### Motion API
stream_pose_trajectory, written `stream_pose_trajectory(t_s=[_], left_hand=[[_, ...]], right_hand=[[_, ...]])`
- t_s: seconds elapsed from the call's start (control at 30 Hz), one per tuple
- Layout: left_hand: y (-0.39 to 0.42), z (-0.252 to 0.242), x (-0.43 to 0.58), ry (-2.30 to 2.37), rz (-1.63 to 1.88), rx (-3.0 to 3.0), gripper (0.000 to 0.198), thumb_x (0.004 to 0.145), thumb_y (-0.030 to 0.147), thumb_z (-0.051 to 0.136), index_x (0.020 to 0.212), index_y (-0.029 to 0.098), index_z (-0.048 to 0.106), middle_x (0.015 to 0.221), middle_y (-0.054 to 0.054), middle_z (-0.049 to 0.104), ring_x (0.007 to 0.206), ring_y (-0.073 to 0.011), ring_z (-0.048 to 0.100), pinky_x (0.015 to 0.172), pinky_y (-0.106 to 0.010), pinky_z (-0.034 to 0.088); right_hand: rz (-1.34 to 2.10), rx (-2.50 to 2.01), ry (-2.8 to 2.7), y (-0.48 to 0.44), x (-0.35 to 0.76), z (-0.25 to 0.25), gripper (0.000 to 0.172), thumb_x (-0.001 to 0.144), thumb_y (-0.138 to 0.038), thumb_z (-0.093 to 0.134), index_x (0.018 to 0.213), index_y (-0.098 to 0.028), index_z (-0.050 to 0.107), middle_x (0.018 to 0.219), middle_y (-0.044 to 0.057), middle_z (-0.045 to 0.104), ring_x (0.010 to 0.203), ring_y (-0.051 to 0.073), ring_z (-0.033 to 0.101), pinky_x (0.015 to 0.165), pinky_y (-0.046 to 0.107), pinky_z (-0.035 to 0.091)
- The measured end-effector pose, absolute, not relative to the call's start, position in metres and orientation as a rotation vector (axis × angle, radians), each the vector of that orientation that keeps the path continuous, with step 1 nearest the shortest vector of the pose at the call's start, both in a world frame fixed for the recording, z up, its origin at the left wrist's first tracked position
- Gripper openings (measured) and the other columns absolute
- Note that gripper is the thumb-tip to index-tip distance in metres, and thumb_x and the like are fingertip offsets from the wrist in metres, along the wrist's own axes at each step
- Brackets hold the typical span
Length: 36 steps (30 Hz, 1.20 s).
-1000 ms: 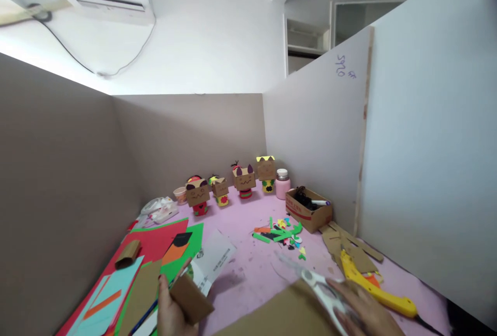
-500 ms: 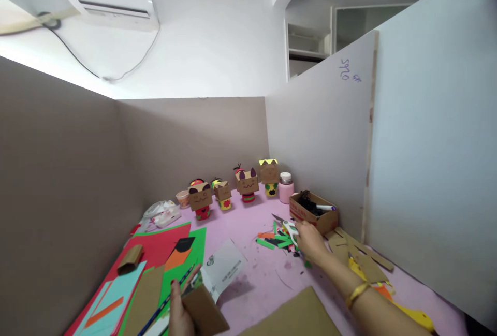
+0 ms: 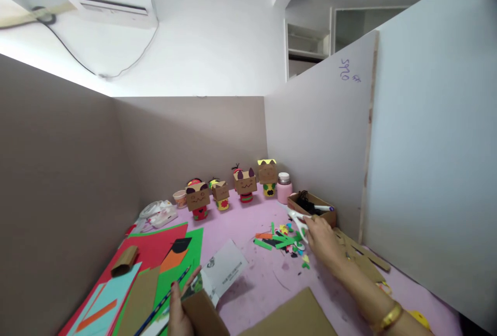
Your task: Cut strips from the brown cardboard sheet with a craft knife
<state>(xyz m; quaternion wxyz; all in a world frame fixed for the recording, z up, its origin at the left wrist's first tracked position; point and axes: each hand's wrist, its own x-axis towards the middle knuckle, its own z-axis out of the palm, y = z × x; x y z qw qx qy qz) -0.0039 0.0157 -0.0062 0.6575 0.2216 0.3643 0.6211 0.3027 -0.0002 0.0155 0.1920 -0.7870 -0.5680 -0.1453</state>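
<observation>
My right hand [image 3: 324, 240] reaches across the pink tabletop [image 3: 256, 274] and is closed on a pair of white-handled scissors [image 3: 298, 219], just in front of the small cardboard box [image 3: 312, 209]. The scissors hang over the pile of green and coloured paper scraps [image 3: 281, 240]. At the bottom edge my left hand [image 3: 176, 312] holds a brown cardboard piece [image 3: 202, 315] together with a blue pencil [image 3: 165, 300].
Several cardboard figures [image 3: 221, 193] and a pink jar [image 3: 284, 187] line the back wall. Red, green and blue paper sheets [image 3: 155, 258] lie at the left, a white leaflet [image 3: 225, 271] beside them. A brown cardboard sheet [image 3: 291, 318] and cardboard strips [image 3: 363, 261] lie near the right partition.
My right hand carried the scissors from the near right edge out to the scrap pile, and now rests slightly further right, close to the small box. The left hand stayed almost still.
</observation>
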Motion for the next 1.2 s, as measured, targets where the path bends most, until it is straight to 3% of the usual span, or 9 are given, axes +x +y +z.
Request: stream_pose_trajectory(t_s=[0.23, 0.37, 0.63, 0.8, 0.97, 1.07, 1.13, 1.2], left_hand=[[0.014, -0.001, 0.001, 0.81, 1.369, 0.459, 0.047, 0.09, 0.039, 0.036, 0.132, 0.02, 0.043, 0.07, -0.01, 0.074, 0.067, -0.0293, 0.071, 0.065, -0.045, 0.056], [0.016, -0.003, -0.001, 0.814, 1.355, 0.469, 0.047, 0.089, 0.04, 0.04, 0.13, 0.017, 0.046, 0.069, -0.009, 0.073, 0.066, -0.0286, 0.071, 0.068, -0.045, 0.056], [0.025, -0.016, -0.007, 0.827, 1.346, 0.418, 0.043, 0.087, 0.04, 0.043, 0.123, 0.018, 0.054, 0.088, -0.011, 0.074, 0.076, -0.0301, 0.07, 0.072, -0.046, 0.055], [0.024, -0.015, -0.005, 0.791, 1.343, 0.409, 0.042, 0.088, 0.04, 0.042, 0.122, 0.019, 0.055, 0.09, -0.011, 0.073, 0.075, -0.0286, 0.07, 0.071, -0.044, 0.055], [0.014, -0.004, -0.001, 0.813, 1.314, 0.571, 0.042, 0.086, 0.041, 0.045, 0.125, 0.024, 0.052, 0.085, -0.009, 0.073, 0.078, -0.0283, 0.07, 0.071, -0.044, 0.054], [0.006, 0.002, 0.0, 0.847, 1.277, 0.739, 0.047, 0.085, 0.049, 0.045, 0.123, 0.023, 0.052, 0.094, -0.008, 0.071, 0.087, -0.0292, 0.067, 0.077, -0.045, 0.052], [0.003, 0.005, -0.002, 0.909, 1.303, 0.983, 0.05, 0.084, 0.053, 0.045, 0.119, 0.02, 0.056, 0.101, -0.009, 0.069, 0.098, -0.0313, 0.063, 0.085, -0.046, 0.048], [-0.001, 0.009, -0.003, 0.973, 1.355, 1.227, 0.047, 0.079, 0.051, 0.053, 0.111, 0.018, 0.062, 0.109, -0.01, 0.066, 0.109, -0.033, 0.055, 0.096, -0.046, 0.039]], right_hand=[[-0.53, -2.401, -1.478, 0.001, 0.35, 0.054, 0.014, 0.089, -0.023, 0.054, 0.097, -0.014, 0.061, 0.101, 0.005, 0.063, 0.095, 0.02, 0.059, 0.083, 0.041, 0.048], [-0.533, -2.425, -1.481, 0.012, 0.354, 0.048, 0.014, 0.089, -0.024, 0.055, 0.097, -0.014, 0.061, 0.102, 0.005, 0.063, 0.095, 0.02, 0.06, 0.082, 0.04, 0.049], [-0.416, -2.385, -1.439, 0.039, 0.353, 0.037, 0.015, 0.089, -0.025, 0.055, 0.096, -0.014, 0.061, 0.103, 0.005, 0.063, 0.093, 0.02, 0.06, 0.079, 0.039, 0.051], [-0.356, -2.229, -1.407, 0.029, 0.355, 0.044, 0.016, 0.089, -0.025, 0.054, 0.099, -0.014, 0.06, 0.109, 0.007, 0.061, 0.102, 0.022, 0.057, 0.087, 0.044, 0.046], [-0.122, -1.87, -1.589, 0.002, 0.308, 0.041, 0.022, 0.09, -0.02, 0.049, 0.107, -0.012, 0.06, 0.11, 0.011, 0.062, 0.107, 0.022, 0.054, 0.094, 0.04, 0.041], [0.159, -1.598, -1.771, -0.017, 0.257, 0.027, 0.029, 0.091, -0.031, 0.045, 0.109, -0.015, 0.062, 0.112, 0.011, 0.064, 0.107, 0.02, 0.056, 0.092, 0.031, 0.045], [0.32, -1.456, -1.837, -0.029, 0.226, 0.018, 0.041, 0.091, -0.043, 0.042, 0.119, -0.017, 0.057, 0.123, 0.012, 0.059, 0.113, 0.02, 0.054, 0.091, 0.032, 0.047], [0.446, -1.349, -1.886, -0.037, 0.203, 0.013, 0.061, 0.084, -0.053, 0.049, 0.132, -0.016, 0.044, 0.138, 0.013, 0.046, 0.127, 0.024, 0.041, 0.1, 0.038, 0.04]])
